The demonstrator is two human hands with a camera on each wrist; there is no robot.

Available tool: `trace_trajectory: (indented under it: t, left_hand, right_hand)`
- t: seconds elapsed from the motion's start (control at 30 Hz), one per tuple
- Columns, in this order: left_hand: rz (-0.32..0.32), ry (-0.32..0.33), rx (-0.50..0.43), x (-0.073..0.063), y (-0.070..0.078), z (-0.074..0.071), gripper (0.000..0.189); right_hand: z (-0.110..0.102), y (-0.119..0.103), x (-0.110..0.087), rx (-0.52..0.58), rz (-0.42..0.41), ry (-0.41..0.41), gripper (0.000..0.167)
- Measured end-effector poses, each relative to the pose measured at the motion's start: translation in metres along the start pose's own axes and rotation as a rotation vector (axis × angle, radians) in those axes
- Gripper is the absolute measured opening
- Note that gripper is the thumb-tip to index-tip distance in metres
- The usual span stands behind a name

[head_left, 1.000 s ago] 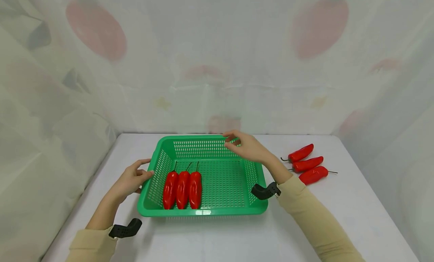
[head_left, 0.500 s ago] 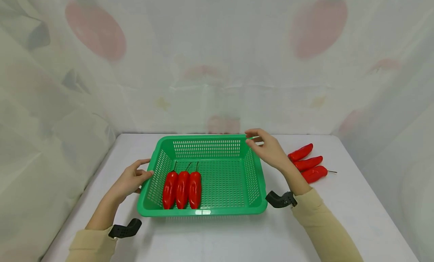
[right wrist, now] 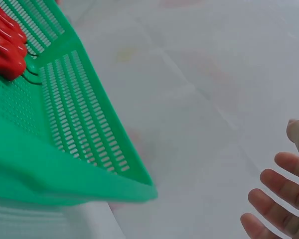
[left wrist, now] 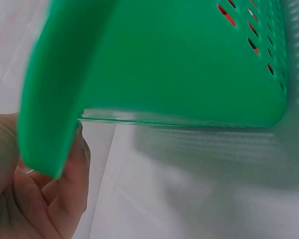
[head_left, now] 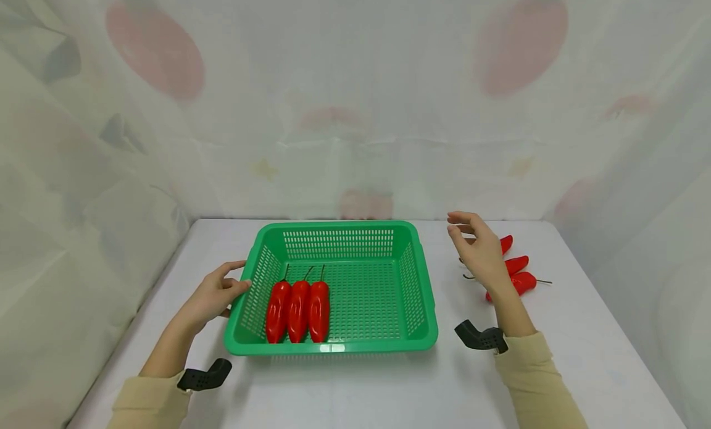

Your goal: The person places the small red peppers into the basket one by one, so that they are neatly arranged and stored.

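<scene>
A green plastic basket (head_left: 383, 347) stands in the middle of the table in the head view. Three glossy red chili peppers (head_left: 299, 312) lie side by side in its left part, stems pointing away. My left hand (head_left: 213, 296) grips the left rim; in the left wrist view its fingers (left wrist: 72, 186) curl beneath that rim. Right of the basket, my right hand (head_left: 482, 253) is raised with fingers loosely bent and nothing in them. It partly covers three more red chili peppers (head_left: 524, 283) on the table. The right wrist view shows the right fingers (right wrist: 276, 206) spread apart, away from the basket.
The table (head_left: 355, 392) has a white cover. Behind it hangs a pale printed curtain (head_left: 428, 139), with similar sheets at both sides. A black strap-mounted device (head_left: 204, 376) sits on the left wrist, another black device (head_left: 479, 336) on the right.
My right hand has moved right, from above the basket's far right corner to over the loose chili peppers. The left hand and the basket have stayed in place.
</scene>
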State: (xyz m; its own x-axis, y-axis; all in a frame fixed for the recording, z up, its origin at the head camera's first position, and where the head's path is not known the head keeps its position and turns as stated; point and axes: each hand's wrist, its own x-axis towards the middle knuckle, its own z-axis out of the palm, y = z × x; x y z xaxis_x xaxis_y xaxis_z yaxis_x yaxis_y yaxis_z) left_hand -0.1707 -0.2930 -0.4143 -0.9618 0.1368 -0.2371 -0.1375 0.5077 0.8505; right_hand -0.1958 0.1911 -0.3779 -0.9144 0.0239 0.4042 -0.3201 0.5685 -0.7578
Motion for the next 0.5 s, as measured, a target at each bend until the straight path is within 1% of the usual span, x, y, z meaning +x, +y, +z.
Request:
trace_trajectory:
  t: [0.13, 0.3, 0.4, 0.5]
  left_hand:
    - [-0.005, 0.005, 0.003, 0.0, 0.0, 0.001, 0.064]
    - [-0.011, 0.012, 0.01, 0.0, 0.0, 0.002, 0.064]
    - [-0.009, 0.012, 0.014, 0.0, 0.0, 0.001, 0.064]
    - [-0.008, 0.011, 0.011, 0.0, 0.001, 0.001, 0.064]
  right_hand:
    - [-0.011, 0.012, -0.005, -0.029, 0.062, 0.06, 0.034]
    - [-0.021, 0.025, -0.015, -0.066, 0.158, 0.106, 0.037]
    - [-0.024, 0.031, -0.02, -0.098, 0.191, 0.132, 0.038]
    - [-0.025, 0.037, -0.026, -0.12, 0.223, 0.187, 0.038]
